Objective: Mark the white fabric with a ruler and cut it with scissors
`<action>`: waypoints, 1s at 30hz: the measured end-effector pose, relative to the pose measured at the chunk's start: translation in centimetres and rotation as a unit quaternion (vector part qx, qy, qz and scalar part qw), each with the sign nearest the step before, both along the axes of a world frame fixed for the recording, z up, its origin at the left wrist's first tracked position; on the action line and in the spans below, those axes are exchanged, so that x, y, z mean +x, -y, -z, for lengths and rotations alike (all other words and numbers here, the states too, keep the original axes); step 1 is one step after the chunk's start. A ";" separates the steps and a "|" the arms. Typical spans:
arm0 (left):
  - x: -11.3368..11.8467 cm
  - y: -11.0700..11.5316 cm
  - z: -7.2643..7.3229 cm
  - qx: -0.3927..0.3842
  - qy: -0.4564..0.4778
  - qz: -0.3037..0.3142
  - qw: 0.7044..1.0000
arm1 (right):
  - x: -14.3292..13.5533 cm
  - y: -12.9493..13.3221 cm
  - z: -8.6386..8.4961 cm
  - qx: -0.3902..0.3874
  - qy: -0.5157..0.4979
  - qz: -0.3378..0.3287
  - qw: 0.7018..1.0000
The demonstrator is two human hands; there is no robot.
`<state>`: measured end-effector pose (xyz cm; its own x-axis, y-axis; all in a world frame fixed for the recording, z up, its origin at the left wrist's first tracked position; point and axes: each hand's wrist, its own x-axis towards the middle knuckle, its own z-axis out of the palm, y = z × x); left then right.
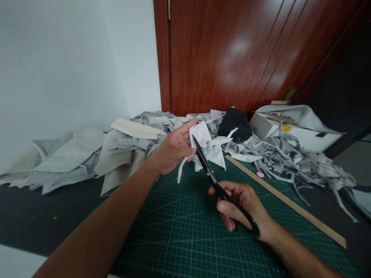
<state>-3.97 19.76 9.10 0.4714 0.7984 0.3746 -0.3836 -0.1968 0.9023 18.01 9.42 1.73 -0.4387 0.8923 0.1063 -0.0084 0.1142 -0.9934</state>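
Near the middle of the view, my left hand [174, 148] pinches the edge of a small piece of white fabric [202, 135], with the index finger stretched along its top. A thin white strip dangles below that hand. Black-handled scissors [211, 175] are in my right hand [240, 204], the fingers and thumb through the loops. Their blades point up and left, the tips lying against the white fabric by my left thumb. The blades look nearly closed. Beneath both hands lies a green cutting mat [179, 220] with a grid.
Grey and cream fabric pieces [69, 154] are heaped along the left and back. A black cloth [235, 123] lies behind the white fabric. To the right are a wooden ruler [286, 200], a pink disc [260, 174], tangled grey strips [307, 162] and a white box [307, 139]. A wooden door [232, 58] stands behind.
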 end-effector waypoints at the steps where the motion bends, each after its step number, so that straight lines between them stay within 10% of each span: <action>1: 0.0 0.0 0.0 0.000 0.003 0.001 1.000 | 0.0 0.0 0.0 -0.004 0.003 0.002 1.000; 30: -0.2 -0.2 0.0 0.011 0.008 0.015 1.000 | -0.4 0.2 -0.3 -0.016 -0.006 0.016 1.000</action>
<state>-4.21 19.94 9.12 0.4891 0.7756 0.3991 -0.4037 -0.2043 0.8918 17.63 9.17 2.07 -0.4088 0.9088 0.0830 -0.0164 0.0836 -0.9964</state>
